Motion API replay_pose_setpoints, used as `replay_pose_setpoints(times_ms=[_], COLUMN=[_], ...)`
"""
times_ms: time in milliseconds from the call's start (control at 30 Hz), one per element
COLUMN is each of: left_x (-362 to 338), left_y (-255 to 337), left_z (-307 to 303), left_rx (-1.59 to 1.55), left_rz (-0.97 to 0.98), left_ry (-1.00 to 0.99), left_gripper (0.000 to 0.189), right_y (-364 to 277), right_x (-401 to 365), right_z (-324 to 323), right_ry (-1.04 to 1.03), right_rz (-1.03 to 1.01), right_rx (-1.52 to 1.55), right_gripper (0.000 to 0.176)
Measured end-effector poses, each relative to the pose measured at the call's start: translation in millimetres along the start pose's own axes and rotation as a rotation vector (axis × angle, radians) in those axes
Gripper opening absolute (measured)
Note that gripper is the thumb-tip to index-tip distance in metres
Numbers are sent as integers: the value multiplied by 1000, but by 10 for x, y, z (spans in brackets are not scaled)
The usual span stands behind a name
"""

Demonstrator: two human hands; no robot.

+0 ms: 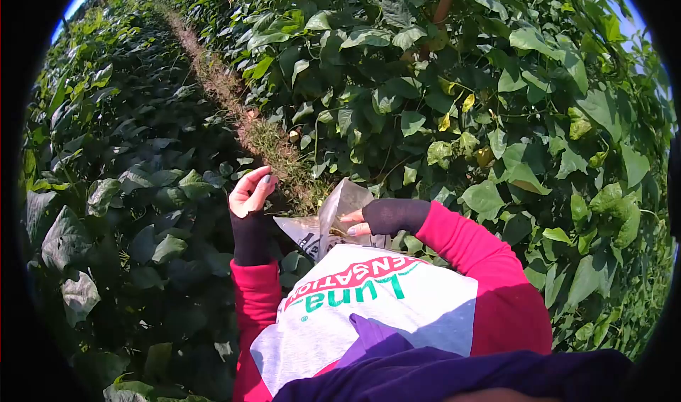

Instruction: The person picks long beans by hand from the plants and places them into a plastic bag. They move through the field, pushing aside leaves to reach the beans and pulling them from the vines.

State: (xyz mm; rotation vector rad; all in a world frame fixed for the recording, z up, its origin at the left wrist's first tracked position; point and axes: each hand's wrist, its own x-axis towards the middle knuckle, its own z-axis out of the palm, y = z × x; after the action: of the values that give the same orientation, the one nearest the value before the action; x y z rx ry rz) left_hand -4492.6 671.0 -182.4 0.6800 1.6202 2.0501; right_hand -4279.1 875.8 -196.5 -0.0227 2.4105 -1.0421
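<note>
1. Rows of bean plants [496, 118] with broad green leaves fill both sides, with a bare dirt path [234, 104] running between them.
2. A white woven sack [397, 303] hangs against the person's front, between the red sleeves. It is printed with green "Luna" lettering and red letters above it.
3. The sack's mouth [333, 217] stands open and crumpled, its grey flap raised towards the path.
4. The right hand [369, 221], in a black wrist cover, rests at that mouth, fingers stretched along the fold. Whether they pinch it, I cannot tell.
5. The left hand [250, 193] is raised beside the sack, clear of it, fingers loosely curled. Nothing shows in them.
</note>
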Motion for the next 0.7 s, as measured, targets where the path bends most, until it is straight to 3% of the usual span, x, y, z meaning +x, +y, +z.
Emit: replay_pose_setpoints(times_ms=[67,100,167,233,267,300,333,400,433,467,500,567,600,633,700], left_x=[355,558,940,1300,1498,1659,1763,2080,2284,2436,2620,2893,2987,3080,3192], left_y=[86,163,387,661,747,893,1036,1151,1186,1251,1291,1327,1315,1302,1278], left_z=[10,44,301,652,846,1075,1347,1813,2019,2168,2295,2470,2485,2471,2406], left_rx=[10,24,-13,65,80,294,414,531,701,920,1032,1207,1199,1261,1318], left_rz=[98,146,282,366,384,568,648,1045,1313,1491,1551,1616,1613,1606,1593], left_ry=[-58,-84,-201,-367,-479,-544,-573,-586,-500,-435,-468,-407,-409,-329,-259], left_gripper=[24,24,25,28,29,30,31,29,26,25,23,25,25,27,29], right_y=[-46,-142,-276,-275,-317,-327,-275,-170,-141,-269,-194,-65,-38,28,82], right_x=[-53,-97,-211,-293,-341,-371,-368,-343,-324,-331,-299,-235,-235,-186,-53], right_z=[-557,-881,-1540,-2178,-2475,-2761,-3064,-3681,-3903,-3994,-4202,-4625,-4739,-4788,-4837], right_ry=[368,581,1051,1391,1494,1592,1657,1769,1813,1799,1805,1683,1329,1321,1678], right_rz=[-150,-121,-215,-310,-318,-325,-335,-310,-271,-136,-134,23,461,468,96], right_rx=[111,133,-99,-297,-383,-472,-585,-880,-1061,-1015,-1024,-1243,-1500,-1498,-758], right_gripper=[43,35,27,25,24,24,23,24,25,23,23,22,23,23,28])
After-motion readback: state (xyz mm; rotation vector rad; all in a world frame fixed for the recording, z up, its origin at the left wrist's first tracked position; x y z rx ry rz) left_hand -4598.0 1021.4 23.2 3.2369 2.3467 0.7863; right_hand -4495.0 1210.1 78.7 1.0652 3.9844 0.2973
